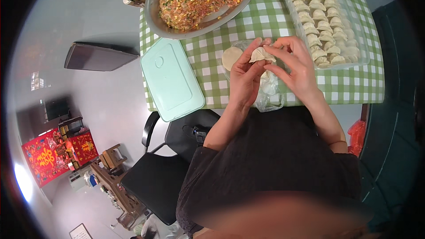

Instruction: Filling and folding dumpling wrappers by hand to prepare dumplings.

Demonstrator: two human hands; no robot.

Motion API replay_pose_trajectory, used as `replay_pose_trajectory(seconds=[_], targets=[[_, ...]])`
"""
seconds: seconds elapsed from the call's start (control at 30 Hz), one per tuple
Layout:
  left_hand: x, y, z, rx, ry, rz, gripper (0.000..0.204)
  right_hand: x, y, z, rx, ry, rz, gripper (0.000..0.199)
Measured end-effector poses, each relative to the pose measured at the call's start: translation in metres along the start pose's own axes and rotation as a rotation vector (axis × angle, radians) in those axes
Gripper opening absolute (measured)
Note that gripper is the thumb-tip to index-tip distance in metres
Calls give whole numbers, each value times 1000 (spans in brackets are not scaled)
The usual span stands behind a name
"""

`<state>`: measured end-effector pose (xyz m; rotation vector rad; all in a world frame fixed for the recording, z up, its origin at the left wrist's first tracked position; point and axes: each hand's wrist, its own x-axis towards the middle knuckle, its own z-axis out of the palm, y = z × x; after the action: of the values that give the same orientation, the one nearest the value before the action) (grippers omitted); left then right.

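Holding one pale, pleated half-moon dough dumpling [261, 54], head view: left hand [245, 75], fingers curled, nearly closed around the piece, thumb below; right hand [303, 66], half curled, index finger and thumb set on the dumpling's right side. I place the dumpling above the near part of a green-and-white checked tablecloth [213, 87]

Beneath and beside the hands, I list: one flat, round, cream dough wrapper [232, 58], left; one crumpled clear plastic bag [271, 102], partly hidden by the hands

Far left, one wide, round steel bowl [153, 17], holding chopped pink, yellow and green filling [195, 1]

Right, one clear rectangular plastic container [364, 48], with rows of white folded dumplings [319, 15]

Left, one mint-green rectangular plastic lid [170, 82], overhanging the table edge; below it I note one black armchair [157, 183]
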<state>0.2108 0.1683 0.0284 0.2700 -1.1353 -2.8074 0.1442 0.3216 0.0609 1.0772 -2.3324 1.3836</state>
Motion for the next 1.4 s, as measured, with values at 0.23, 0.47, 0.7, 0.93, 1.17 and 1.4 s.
replay_pose_trajectory(seconds=[0.23, 0.47, 0.7, 0.93, 1.17, 1.4], targets=[[0, 0, -3, -61, 5, -22, 56, -9, -2, 0, 121, 77, 120, 40], [-1, -4, 7, -41, 6, 2, 57, -18, 2, 10, 123, 158, 135, 23], [-3, -8, 3, 215, 40, 93, 49, -17, 3, 4, 79, 113, 146, 18], [-3, -7, 3, 344, 1, 178, 47, -14, 2, 2, 324, 58, 310, 19], [-4, 0, 0, 495, -65, 227, 45, -15, 5, 0, 232, 18, 226, 22], [-7, 7, 3, 439, -73, 171, 51, -8, -3, -1, 274, 34, 212, 34]])
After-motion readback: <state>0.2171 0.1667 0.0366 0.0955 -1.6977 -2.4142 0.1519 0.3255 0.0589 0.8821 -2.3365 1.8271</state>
